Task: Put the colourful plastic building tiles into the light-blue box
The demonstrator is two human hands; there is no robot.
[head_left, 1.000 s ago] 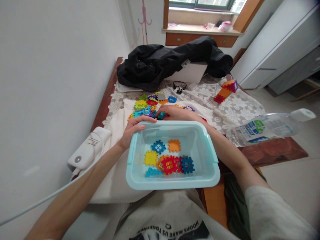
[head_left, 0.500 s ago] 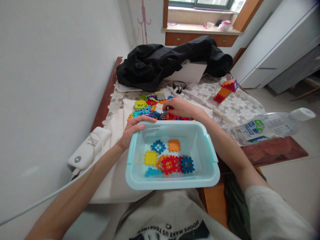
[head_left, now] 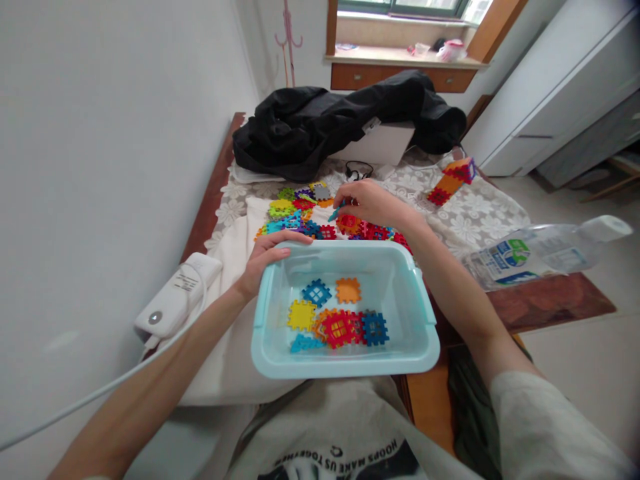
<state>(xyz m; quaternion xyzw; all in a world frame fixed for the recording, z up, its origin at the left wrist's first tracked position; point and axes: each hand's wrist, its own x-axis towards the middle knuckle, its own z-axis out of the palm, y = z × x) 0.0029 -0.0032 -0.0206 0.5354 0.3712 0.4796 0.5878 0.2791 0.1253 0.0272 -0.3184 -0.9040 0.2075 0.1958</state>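
A light blue plastic bin (head_left: pixel 345 366) sits close to my body. My left hand (head_left: pixel 273 257) grips its far left rim, thumb on top. Inside lie several interlocking building pieces: a yellow square (head_left: pixel 302 315), an orange square (head_left: pixel 348 291), a red window piece (head_left: pixel 339 328), a dark blue square (head_left: pixel 375 329) and a light blue triangle (head_left: pixel 306 343). Beyond the bin, my right hand (head_left: pixel 367 200) is raised over a pile of mixed pieces (head_left: pixel 295 217), its fingers pinching a teal building piece (head_left: pixel 337 212) seen nearly edge-on.
A white power bank (head_left: pixel 177 297) with a cable lies at the left. Behind the pile are black earphones (head_left: pixel 359 171), a laptop (head_left: pixel 380 143) and a black jacket (head_left: pixel 320 127). An orange assembled block (head_left: pixel 451 180) and a clear plastic bottle (head_left: pixel 540 255) are at the right.
My right hand has risen slightly and moved right, away from the pile, with the teal piece between its fingers. More red pieces show beneath it. The left hand and bin stay put.
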